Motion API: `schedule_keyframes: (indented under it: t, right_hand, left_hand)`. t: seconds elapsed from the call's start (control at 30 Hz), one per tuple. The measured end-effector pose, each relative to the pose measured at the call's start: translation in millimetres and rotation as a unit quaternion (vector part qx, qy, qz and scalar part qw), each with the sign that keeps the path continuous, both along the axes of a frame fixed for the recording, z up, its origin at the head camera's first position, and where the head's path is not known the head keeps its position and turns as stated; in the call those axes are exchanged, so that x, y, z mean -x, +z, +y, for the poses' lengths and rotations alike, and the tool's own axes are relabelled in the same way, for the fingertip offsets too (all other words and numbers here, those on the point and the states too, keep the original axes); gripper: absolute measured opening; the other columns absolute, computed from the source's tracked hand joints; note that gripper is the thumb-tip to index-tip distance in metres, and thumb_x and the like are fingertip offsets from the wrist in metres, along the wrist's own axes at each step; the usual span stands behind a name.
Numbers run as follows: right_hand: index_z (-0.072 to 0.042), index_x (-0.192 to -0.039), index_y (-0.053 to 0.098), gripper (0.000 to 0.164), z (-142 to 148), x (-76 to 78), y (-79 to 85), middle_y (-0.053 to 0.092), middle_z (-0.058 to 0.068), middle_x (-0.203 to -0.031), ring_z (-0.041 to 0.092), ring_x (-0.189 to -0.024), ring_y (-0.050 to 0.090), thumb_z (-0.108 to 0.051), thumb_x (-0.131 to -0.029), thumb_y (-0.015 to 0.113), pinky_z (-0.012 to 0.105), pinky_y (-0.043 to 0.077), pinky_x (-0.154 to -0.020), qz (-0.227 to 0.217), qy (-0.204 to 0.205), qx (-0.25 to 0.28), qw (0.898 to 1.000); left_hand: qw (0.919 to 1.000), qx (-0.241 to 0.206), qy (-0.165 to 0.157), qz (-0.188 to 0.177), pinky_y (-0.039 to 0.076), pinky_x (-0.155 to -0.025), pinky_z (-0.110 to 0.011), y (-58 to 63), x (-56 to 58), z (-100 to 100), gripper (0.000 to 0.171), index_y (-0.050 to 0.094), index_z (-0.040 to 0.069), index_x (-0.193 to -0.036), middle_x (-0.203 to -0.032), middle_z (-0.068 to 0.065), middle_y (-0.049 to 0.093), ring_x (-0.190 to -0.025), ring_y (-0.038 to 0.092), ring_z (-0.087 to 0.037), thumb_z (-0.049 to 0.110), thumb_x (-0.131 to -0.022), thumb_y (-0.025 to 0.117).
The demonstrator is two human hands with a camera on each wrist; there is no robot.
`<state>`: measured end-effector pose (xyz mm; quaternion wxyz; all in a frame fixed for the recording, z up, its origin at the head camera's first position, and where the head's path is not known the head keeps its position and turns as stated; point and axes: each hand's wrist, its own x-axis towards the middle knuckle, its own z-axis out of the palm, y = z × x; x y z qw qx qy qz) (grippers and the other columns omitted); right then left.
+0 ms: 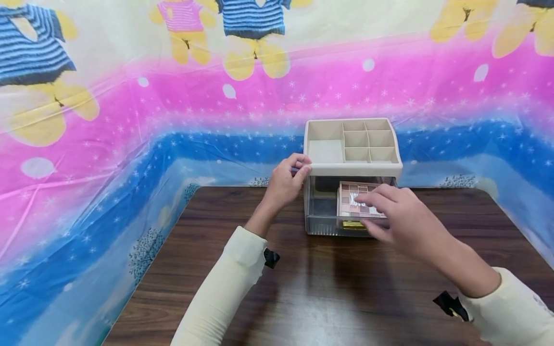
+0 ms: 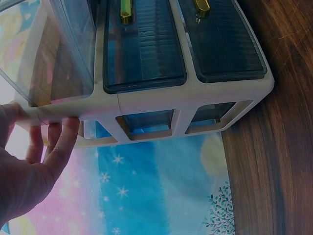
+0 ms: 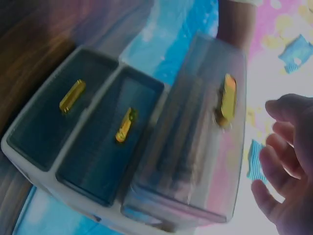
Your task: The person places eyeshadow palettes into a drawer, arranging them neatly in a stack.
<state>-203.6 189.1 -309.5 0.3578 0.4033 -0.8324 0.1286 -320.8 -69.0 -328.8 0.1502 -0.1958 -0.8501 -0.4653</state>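
Observation:
A cream drawer organizer (image 1: 355, 169) stands at the table's far side. Its clear top drawer (image 1: 322, 225) is pulled out, and an eyeshadow palette (image 1: 348, 199) lies inside with shades and white lettering on its face. My left hand (image 1: 286, 179) holds the organizer's front left upper corner; in the left wrist view, that hand's fingers (image 2: 63, 142) press against the frame's side. Over the drawer's right front hovers my right hand (image 1: 407, 218), fingers loosely bent, covering part of the palette. The right wrist view shows the right hand (image 3: 288, 161) empty, apart from the gold drawer handle (image 3: 228, 100).
Two lower drawers (image 3: 110, 139) with gold handles are pushed in. On top of the organizer is a divided tray (image 1: 326, 150) with several compartments. A dark wooden table (image 1: 320, 298) carries everything, and a printed cloth (image 1: 259, 105) hangs behind and around it.

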Motion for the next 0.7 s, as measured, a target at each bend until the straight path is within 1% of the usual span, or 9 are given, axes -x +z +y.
schedule_keyframes:
  t: [0.03,0.07,0.13,0.2,0.27,0.4,0.5,0.6,0.7]
  right_hand:
    - [-0.007,-0.111,0.071,0.037,-2.1,-1.0,-2.7,0.07,0.008,-0.099,0.023,-0.078,0.064,-0.016,-0.076,0.081,0.042,0.051,-0.066,0.019,0.006,0.004,1.0]
    - [-0.007,-0.109,0.072,0.03,-4.1,-1.9,-5.4,0.07,0.008,-0.097,0.024,-0.08,0.065,-0.019,-0.081,0.076,0.044,0.05,-0.067,0.038,0.013,0.009,0.999]
    - [-0.007,-0.103,0.073,0.022,-8.9,-3.6,-10.9,0.07,0.007,-0.093,0.026,-0.082,0.067,-0.023,-0.09,0.067,0.046,0.049,-0.067,0.077,0.024,0.016,0.997]
    - [-0.008,-0.098,0.074,0.025,-14.1,-5.1,-16.5,0.07,0.006,-0.088,0.026,-0.079,0.067,-0.026,-0.097,0.057,0.045,0.049,-0.066,0.115,0.026,0.02,0.993]
    - [-0.009,-0.093,0.074,0.031,-19.6,-6.8,-22.4,0.07,0.005,-0.084,0.026,-0.074,0.065,-0.026,-0.102,0.05,0.045,0.048,-0.065,0.149,0.021,0.021,0.988]
    - [-0.008,-0.089,0.073,0.028,-28.7,-9.6,-33.2,0.07,0.005,-0.079,0.026,-0.066,0.063,-0.019,-0.102,0.051,0.046,0.05,-0.065,0.198,0.006,0.015,0.98]
    - [-0.007,-0.088,0.072,0.024,-33.6,-10.2,-40.1,0.068,0.006,-0.078,0.028,-0.065,0.061,-0.012,-0.1,0.052,0.049,0.051,-0.066,0.225,-0.007,0.013,0.974]
    - [-0.006,-0.087,0.071,0.022,-37.2,-10.0,-46.0,0.067,0.007,-0.078,0.03,-0.065,0.059,-0.005,-0.098,0.052,0.052,0.05,-0.068,0.242,-0.026,0.015,0.97]
    - [-0.005,-0.087,0.072,0.02,-39.6,-9.3,-50.0,0.067,0.008,-0.078,0.031,-0.065,0.058,-0.003,-0.095,0.053,0.052,0.05,-0.069,0.251,-0.039,0.023,0.967]
  left_hand:
    - [1.0,0.001,0.0,0.0,0.058,-0.086,-0.04,0.1,0.1,-0.1,0.016,0.064,0.013,-0.115,-0.107,-0.009,0.065,-0.105,0.067,-0.027,0.022,-0.104,0.058]
    - [1.0,0.002,0.0,0.001,0.058,-0.086,-0.04,0.3,0.2,-0.2,0.016,0.064,0.013,-0.115,-0.108,-0.009,0.065,-0.105,0.067,-0.027,0.022,-0.104,0.058]
    - [1.0,0.004,0.001,0.001,0.058,-0.086,-0.04,0.6,0.2,-0.3,0.016,0.065,0.013,-0.115,-0.108,-0.009,0.065,-0.105,0.067,-0.027,0.022,-0.104,0.058]
    - [1.0,0.004,0.001,0.0,0.058,-0.086,-0.04,1.3,0.0,-0.3,0.016,0.064,0.014,-0.115,-0.108,-0.009,0.065,-0.105,0.067,-0.027,0.022,-0.104,0.058]
    - [1.0,0.005,0.001,-0.001,0.058,-0.086,-0.039,1.7,-0.2,-0.6,0.016,0.064,0.014,-0.115,-0.108,-0.008,0.065,-0.105,0.066,-0.026,0.023,-0.104,0.058]
    - [1.0,0.003,0.001,-0.004,0.058,-0.085,-0.038,2.5,-0.3,-0.8,0.016,0.064,0.014,-0.115,-0.108,-0.008,0.065,-0.104,0.067,-0.025,0.023,-0.103,0.059]
    - [1.0,0.001,-0.001,-0.004,0.058,-0.085,-0.038,2.5,0.0,-0.8,0.016,0.064,0.014,-0.115,-0.108,-0.009,0.066,-0.104,0.067,-0.025,0.023,-0.103,0.059]
    - [1.0,0.0,-0.003,-0.004,0.059,-0.085,-0.037,1.9,0.3,-0.8,0.016,0.065,0.013,-0.115,-0.108,-0.009,0.066,-0.104,0.068,-0.026,0.023,-0.103,0.059]
    - [1.0,-0.001,-0.004,-0.004,0.059,-0.083,-0.036,1.7,0.3,-1.0,0.016,0.065,0.014,-0.115,-0.109,-0.009,0.066,-0.103,0.068,-0.025,0.023,-0.104,0.059]
